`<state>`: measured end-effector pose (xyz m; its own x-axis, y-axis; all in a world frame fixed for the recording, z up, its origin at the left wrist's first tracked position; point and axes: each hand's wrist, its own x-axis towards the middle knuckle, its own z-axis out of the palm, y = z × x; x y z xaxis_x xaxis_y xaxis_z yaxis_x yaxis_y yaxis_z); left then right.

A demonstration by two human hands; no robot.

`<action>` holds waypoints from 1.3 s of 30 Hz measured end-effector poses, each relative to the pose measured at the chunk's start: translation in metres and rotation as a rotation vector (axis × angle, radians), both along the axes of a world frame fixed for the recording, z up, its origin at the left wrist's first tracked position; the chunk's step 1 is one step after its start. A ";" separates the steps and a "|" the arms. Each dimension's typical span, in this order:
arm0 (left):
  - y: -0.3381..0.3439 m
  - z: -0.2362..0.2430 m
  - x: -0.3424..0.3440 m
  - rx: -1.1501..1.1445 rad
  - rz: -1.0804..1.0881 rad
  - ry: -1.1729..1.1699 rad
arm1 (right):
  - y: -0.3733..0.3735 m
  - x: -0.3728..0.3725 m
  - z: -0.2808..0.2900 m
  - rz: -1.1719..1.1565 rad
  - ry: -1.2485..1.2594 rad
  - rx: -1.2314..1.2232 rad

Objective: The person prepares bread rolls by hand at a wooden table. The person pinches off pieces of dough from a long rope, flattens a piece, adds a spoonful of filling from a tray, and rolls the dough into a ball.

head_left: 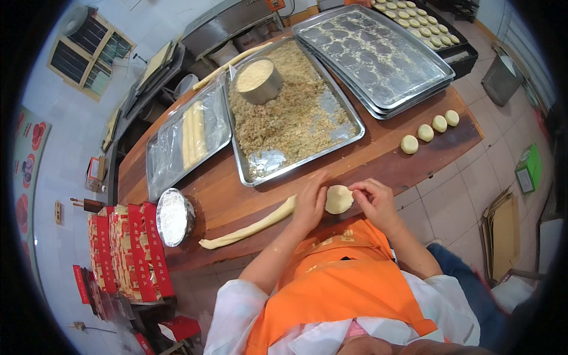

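Observation:
A flattened round of pale dough (339, 200) is between my hands on the wooden table. My right hand (373, 201) pinches its right edge with thumb and fingers. My left hand (309, 201) is at its left side, fingers loosely stretched, over the end of a long dough rope (248, 231). Four small dough balls (424, 133) sit in a row to the right. A bowl of white powder (171, 216) stands left of the rope. Ahead is a large tray of crumbly filling (275, 127), with a metal container of yellowish powder (253, 80) on it.
A tray of bagged dough logs (195, 133) lies left; stacked trays (370, 53) at back right. Beyond, a person's hand (358, 2) is by a tray of dough rounds (417, 23). Red packages (127, 254) sit lower left; cardboard (497, 234) and a bin (500, 80) stand right.

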<state>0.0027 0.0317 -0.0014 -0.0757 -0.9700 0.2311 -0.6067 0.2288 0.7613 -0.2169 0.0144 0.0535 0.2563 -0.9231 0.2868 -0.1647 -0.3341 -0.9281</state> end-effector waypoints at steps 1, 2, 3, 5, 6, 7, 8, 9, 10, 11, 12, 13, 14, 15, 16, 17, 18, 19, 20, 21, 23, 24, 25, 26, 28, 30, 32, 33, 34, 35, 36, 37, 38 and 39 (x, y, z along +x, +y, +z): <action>0.019 0.012 0.010 -0.107 0.123 -0.216 | 0.001 0.007 -0.010 0.047 0.005 -0.008; 0.034 0.018 0.019 -0.211 0.248 -0.430 | 0.002 0.014 -0.019 0.096 0.012 -0.015; 0.047 0.016 0.028 -0.156 0.270 -0.455 | 0.001 0.025 -0.023 0.134 0.033 -0.043; 0.065 0.008 0.044 -0.044 0.312 -0.504 | -0.002 0.048 -0.029 0.225 0.157 -0.058; 0.069 0.005 0.048 -0.047 0.289 -0.478 | -0.004 0.061 -0.027 0.277 0.221 -0.072; 0.070 0.002 0.053 -0.051 0.264 -0.453 | -0.004 0.075 -0.019 0.364 0.319 -0.004; 0.071 -0.002 0.057 -0.057 0.237 -0.430 | -0.005 0.088 -0.020 0.409 0.352 -0.067; 0.069 -0.011 0.057 -0.090 0.236 -0.403 | -0.007 0.099 -0.028 0.451 0.393 -0.127; 0.069 -0.013 0.057 -0.120 0.239 -0.385 | -0.010 0.108 -0.036 0.489 0.431 -0.188; 0.067 -0.014 0.056 -0.150 0.239 -0.368 | -0.009 0.114 -0.043 0.508 0.379 -0.194; 0.068 -0.015 0.056 -0.176 0.243 -0.351 | -0.009 0.119 -0.044 0.507 0.399 -0.189; 0.066 -0.016 0.054 -0.186 0.255 -0.376 | -0.008 0.123 -0.046 0.502 0.420 -0.183; 0.063 -0.017 0.052 -0.196 0.264 -0.400 | -0.008 0.126 -0.046 0.496 0.440 -0.177; 0.062 -0.017 0.050 -0.203 0.273 -0.427 | -0.007 0.127 -0.045 0.484 0.483 -0.205; 0.060 -0.019 0.049 -0.185 0.281 -0.441 | -0.007 0.126 -0.042 0.471 0.525 -0.233; 0.058 -0.022 0.047 -0.166 0.286 -0.454 | -0.008 0.126 -0.040 0.455 0.568 -0.260; 0.056 -0.024 0.044 -0.149 0.282 -0.468 | -0.007 0.125 -0.041 0.441 0.555 -0.287; 0.054 -0.026 0.042 -0.192 0.298 -0.502 | -0.006 0.124 -0.043 0.425 0.543 -0.314; 0.052 -0.028 0.040 -0.235 0.312 -0.534 | -0.006 0.122 -0.045 0.408 0.532 -0.339; 0.051 -0.029 0.037 -0.275 0.322 -0.568 | -0.006 0.120 -0.049 0.403 0.499 -0.348; 0.051 -0.031 0.033 -0.237 0.304 -0.587 | -0.008 0.113 -0.058 0.389 0.435 -0.367; 0.051 -0.031 0.034 -0.218 0.302 -0.601 | -0.006 0.111 -0.054 0.415 0.281 0.003; 0.050 -0.032 0.034 -0.186 0.291 -0.611 | -0.005 0.105 -0.050 0.428 0.120 0.370; 0.049 -0.033 0.033 -0.154 0.280 -0.621 | -0.002 0.098 -0.044 0.426 -0.050 0.734; 0.051 -0.027 0.033 -0.094 0.277 -0.601 | -0.001 0.080 -0.012 0.380 -0.170 0.652; 0.054 -0.002 0.029 -0.043 0.244 -0.557 | -0.014 0.060 0.007 0.333 -0.176 0.488; 0.055 0.012 0.028 0.027 0.227 -0.470 | -0.031 0.040 -0.004 0.374 0.192 -0.029; 0.056 0.015 0.029 0.064 0.228 -0.425 | -0.034 0.037 -0.003 0.394 0.383 -0.287; 0.053 0.016 0.030 0.018 0.213 -0.383 | -0.034 0.033 -0.002 0.413 0.416 -0.167; 0.048 0.017 0.030 -0.029 0.197 -0.340 | -0.033 0.030 -0.001 0.431 0.448 -0.047; 0.044 0.020 0.031 -0.067 0.188 -0.303 | -0.033 0.030 0.001 0.457 0.471 0.076; 0.037 0.023 0.029 -0.098 0.164 -0.277 | -0.035 0.030 -0.005 0.451 0.521 -0.046; 0.028 0.026 0.025 -0.130 0.138 -0.251 | -0.041 0.031 -0.015 0.440 0.571 -0.169; 0.019 0.029 0.021 -0.157 0.116 -0.232 | -0.043 0.033 -0.023 0.431 0.612 -0.291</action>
